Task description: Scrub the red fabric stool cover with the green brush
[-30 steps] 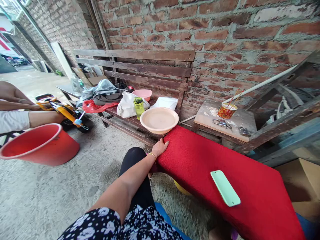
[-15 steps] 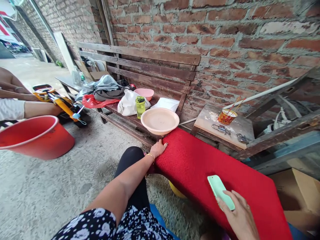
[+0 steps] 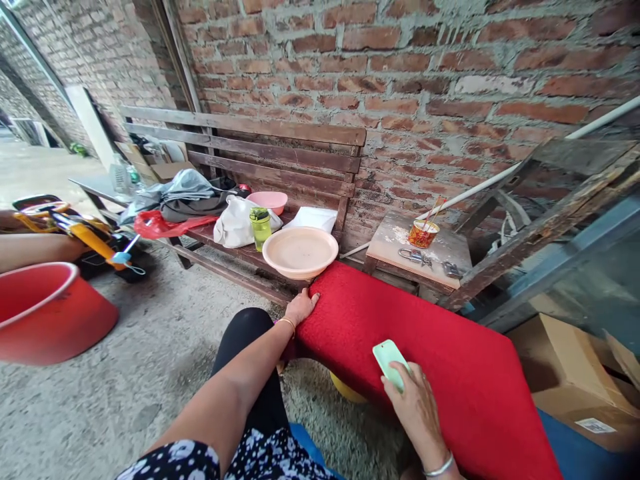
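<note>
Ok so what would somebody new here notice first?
Probably the bright red surface slanting across the lower right, where the right hand grips a pale green case and the left hand rests at its left end. Next might come the big red tub on the concrete at far left, then the peach basin just beyond the left hand.

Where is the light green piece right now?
Right of centre in the head view, the light green piece is in the right hand, over the red cloth, below and right of the beige basin.
</note>
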{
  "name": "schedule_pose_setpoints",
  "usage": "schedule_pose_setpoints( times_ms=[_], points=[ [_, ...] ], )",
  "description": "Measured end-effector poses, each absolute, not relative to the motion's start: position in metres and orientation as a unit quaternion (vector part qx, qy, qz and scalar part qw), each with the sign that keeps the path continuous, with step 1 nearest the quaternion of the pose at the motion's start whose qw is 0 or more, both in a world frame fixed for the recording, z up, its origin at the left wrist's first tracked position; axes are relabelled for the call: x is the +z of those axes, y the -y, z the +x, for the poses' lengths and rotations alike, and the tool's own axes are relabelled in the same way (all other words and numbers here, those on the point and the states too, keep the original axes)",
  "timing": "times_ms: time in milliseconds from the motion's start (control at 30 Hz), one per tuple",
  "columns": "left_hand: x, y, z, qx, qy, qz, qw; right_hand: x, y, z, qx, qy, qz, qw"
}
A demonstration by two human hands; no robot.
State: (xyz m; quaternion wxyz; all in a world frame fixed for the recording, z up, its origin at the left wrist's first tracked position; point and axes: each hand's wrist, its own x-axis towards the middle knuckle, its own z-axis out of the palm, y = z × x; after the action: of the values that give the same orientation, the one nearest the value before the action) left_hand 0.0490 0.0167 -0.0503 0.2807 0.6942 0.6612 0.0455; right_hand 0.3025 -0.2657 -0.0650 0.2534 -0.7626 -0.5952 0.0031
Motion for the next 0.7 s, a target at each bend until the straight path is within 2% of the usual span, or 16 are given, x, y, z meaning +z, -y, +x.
schedule_pose_setpoints(
  times_ms=[167,267,433,567,633,700],
  points=[
    [-0.051,-0.017,0.048,0.046,-0.660,0.693,0.286,-0.059,0.302,0.368,0.046,0.477,-0.842,0.248],
    [-0.052,-0.017,0.048,0.047,-0.662,0.691,0.287,-0.053,0.317,0.394,0.030,0.420,-0.879,0.225],
    [-0.043,-0.015,0.050,0.043,-0.667,0.689,0.281,-0.043,0.286,0.340,0.060,0.468,-0.843,0.258],
    [-0.039,-0.010,0.046,0.032,-0.652,0.708,0.271,-0.032,0.263,0.293,0.089,0.518,-0.818,0.235],
    [-0.048,-0.015,0.040,0.010,-0.639,0.734,0.231,-0.026,0.266,0.296,0.079,0.496,-0.834,0.229],
    [-0.064,-0.025,0.034,0.001,-0.559,0.813,0.162,-0.020,0.280,0.312,0.067,0.454,-0.859,0.226]
  ],
)
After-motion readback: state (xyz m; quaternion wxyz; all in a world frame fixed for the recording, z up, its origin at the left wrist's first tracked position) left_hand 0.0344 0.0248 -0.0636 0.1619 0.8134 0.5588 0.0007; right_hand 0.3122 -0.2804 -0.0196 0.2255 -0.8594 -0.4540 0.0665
